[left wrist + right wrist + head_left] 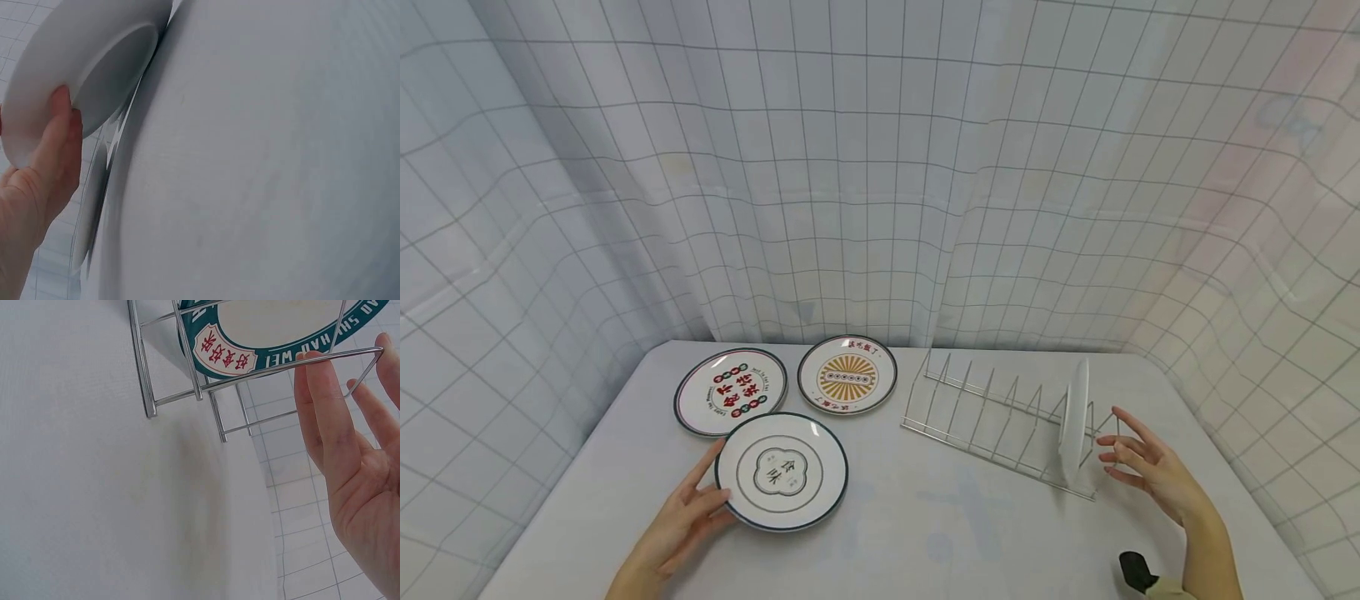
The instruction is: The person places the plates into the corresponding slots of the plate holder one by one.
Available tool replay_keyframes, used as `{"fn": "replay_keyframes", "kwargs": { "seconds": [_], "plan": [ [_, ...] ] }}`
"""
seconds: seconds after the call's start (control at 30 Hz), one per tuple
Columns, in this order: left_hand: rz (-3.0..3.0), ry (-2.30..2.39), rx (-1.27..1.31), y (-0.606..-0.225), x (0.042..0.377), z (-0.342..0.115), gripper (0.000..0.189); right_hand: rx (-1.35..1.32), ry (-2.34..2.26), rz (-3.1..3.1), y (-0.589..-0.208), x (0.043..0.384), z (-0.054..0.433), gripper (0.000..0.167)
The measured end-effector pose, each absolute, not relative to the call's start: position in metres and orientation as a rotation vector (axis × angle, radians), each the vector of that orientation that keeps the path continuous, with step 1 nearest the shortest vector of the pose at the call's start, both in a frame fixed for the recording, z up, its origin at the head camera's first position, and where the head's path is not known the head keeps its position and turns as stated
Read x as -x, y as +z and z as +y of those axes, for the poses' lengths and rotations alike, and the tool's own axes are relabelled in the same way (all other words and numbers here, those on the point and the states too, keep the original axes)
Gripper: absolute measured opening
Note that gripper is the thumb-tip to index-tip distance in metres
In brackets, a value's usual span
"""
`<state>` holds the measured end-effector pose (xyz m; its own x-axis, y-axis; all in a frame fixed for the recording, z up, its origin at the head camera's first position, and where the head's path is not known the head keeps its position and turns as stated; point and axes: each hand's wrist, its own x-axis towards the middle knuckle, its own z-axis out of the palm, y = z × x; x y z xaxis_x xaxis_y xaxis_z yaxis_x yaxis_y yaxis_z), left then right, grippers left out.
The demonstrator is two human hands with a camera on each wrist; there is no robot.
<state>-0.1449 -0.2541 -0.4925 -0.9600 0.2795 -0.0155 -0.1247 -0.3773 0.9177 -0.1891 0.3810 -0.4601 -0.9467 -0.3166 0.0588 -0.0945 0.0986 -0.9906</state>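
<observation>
L hand [679, 512] clamps rim of tilted flower-motif plate [781, 472] twd L edge of bench [917, 542], prob. to bear its weight. Rack [992, 459] nearer R edge holds standing plate [1074, 421] (likely so it can't topple); R hand [1153, 472], fingers apart, touches rack's end, seemingly steadying it.

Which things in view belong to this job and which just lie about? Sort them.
Job, probably: held plate, in left hand; wire rack, at right hand; racked plate; red-lettered plate; sunburst plate.

Just surroundings, it seems: checked curtain; white table.
</observation>
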Motion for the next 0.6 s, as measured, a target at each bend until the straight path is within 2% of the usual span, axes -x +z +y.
{"fn": "replay_keyframes", "kwargs": {
  "seconds": [0.2, 0.33, 0.6],
  "plan": [
    [1.489, 2.509, -0.286, -0.49, 0.149, -0.246, 0.071, 0.417, -1.952, 2.202, -0.46, 0.189, 0.381, 0.058],
    [1.586, 2.515, -0.236, -0.485, 0.153, -0.237, 0.072, 0.418, -1.951, 2.202, -0.461, 0.189, 0.381, 0.058],
    [1.641, 2.548, -0.272, -0.453, 0.17, -0.208, 0.076, 0.413, -1.956, 2.201, -0.462, 0.19, 0.382, 0.057]
  ]
}}
